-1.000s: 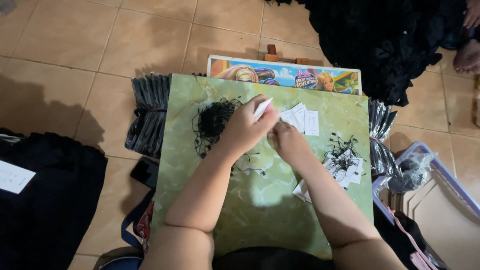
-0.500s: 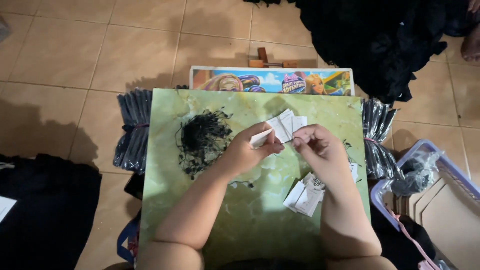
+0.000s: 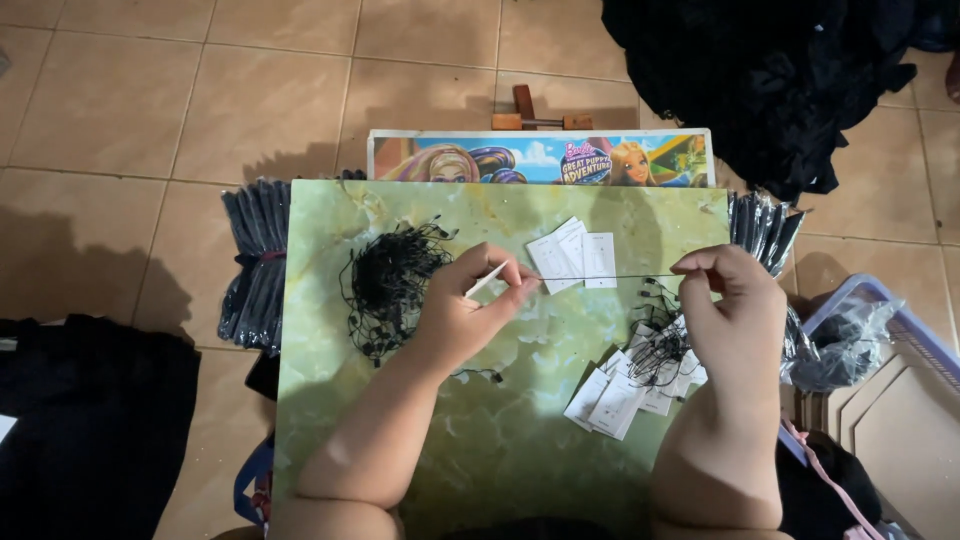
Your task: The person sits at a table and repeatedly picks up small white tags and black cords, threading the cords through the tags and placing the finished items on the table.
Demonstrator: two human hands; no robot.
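Green marbled board (image 3: pixel 480 450) carries work. Left hand (image 3: pixel 470 310) pinches small white tag (image 3: pixel 487 281) near board's centre; right hand (image 3: pixel 730 300) pinches thin black string (image 3: pixel 610 277) near right edge, string stretched taut between hands. Tangle of black strings (image 3: pixel 390 280) toward left edge. Blank tags (image 3: pixel 575 255) near far edge; strung tags (image 3: pixel 630 385) below right hand.

White tags and plastic-wrapped bundles around a green board

Three small white rectangular tags (image 3: pixel 575 257) lie fanned near the board's far edge; a heap of strung white tags (image 3: pixel 630 385) sits nearer on the right; one white tag (image 3: pixel 487 281) is pinched in the left hand (image 3: pixel 465 315); a colourful cartoon-printed panel (image 3: pixel 540 158) stands behind; black bundles in clear plastic packs (image 3: pixel 255 260) flank the left side
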